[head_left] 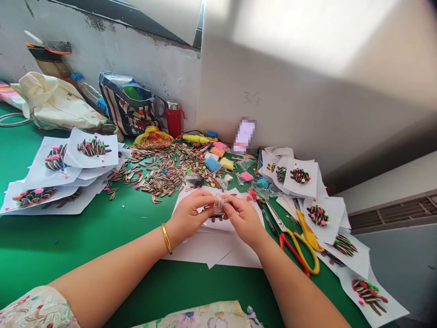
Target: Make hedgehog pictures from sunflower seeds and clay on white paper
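Observation:
My left hand (193,213), with a gold bangle on the wrist, pinches a small clear plastic wrapper (219,202). From the other side the fingers of my right hand (245,219) close on the same wrapper; what is inside it I cannot make out. Both hands hover over a stack of white paper sheets (208,250) in the middle of the green table. A dark seed figure on the top sheet shows partly beneath the fingers. Right of the sheets lie scissors (297,248) with red and yellow handles.
Striped seeds (164,180) are heaped behind my hands, beside a blue clay packet (213,165). Finished-looking seed pictures lie on paper at left (90,152) and right (319,218). A red flask (174,120), a striped bag (128,107) and a blurred phone (244,135) stand along the wall.

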{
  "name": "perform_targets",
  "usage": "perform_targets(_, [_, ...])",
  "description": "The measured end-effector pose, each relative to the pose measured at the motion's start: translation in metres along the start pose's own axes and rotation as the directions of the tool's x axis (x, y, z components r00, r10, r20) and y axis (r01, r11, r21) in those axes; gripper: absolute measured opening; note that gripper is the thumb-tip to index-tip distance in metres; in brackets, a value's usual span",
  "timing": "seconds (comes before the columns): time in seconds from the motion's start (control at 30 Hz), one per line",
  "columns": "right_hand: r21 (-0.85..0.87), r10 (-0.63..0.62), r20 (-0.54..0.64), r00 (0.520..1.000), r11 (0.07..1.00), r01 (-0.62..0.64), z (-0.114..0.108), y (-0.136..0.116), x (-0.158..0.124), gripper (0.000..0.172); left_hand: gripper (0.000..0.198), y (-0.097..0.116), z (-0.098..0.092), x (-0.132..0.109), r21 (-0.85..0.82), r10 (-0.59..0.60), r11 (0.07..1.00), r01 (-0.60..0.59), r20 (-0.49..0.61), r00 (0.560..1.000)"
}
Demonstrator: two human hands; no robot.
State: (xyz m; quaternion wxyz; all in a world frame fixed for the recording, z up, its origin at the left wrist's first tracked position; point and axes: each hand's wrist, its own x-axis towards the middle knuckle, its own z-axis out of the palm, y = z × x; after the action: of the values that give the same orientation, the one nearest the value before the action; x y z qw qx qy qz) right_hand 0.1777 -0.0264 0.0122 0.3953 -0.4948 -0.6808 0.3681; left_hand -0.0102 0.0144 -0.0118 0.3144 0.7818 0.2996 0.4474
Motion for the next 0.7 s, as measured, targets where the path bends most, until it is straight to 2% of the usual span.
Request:
perform_targets(0.1, [-0.02, 0.008, 0.059, 0.998, 1.0, -0.007, -0.001, -0.005, 0.0, 0.027, 0.022, 0.002, 0.001, -0.003, 0.029, 0.058, 0.998, -0.058, 0.006, 0.998])
perform_targets(0.27, [-0.004, 0.056, 0.091, 0.994, 0.998, -0.056, -0.001, -0.001, -0.001, 0.035, 0.021, 0.008, 0.0, -0.003, 0.153, 0.03, 0.987, -0.039, 0.059, 0.998])
perform_targets(0.47, [0.049, 0.071, 0.113, 0.991, 0.996, -0.077, 0.002, -0.002, -0.002, 0.038, 0.009, 0.011, -0.001, -0.002, 0.28, 0.086, 0.956, -0.083, 0.001, 0.996])
perform_targets(0.6, [0.086, 0.051, 0.117, 0.992, 0.994, -0.062, 0.002, -0.005, -0.002, 0.036, 0.008, 0.01, -0.001, -0.004, 0.319, 0.178, 0.935, -0.156, -0.04, 0.983])
perform_targets(0.7, [0.066, 0.017, 0.121, 0.992, 0.997, -0.026, 0.0, -0.006, -0.001, 0.035, 0.009, 0.008, -0.002, -0.004, 0.346, 0.187, 0.924, -0.161, -0.043, 0.981])
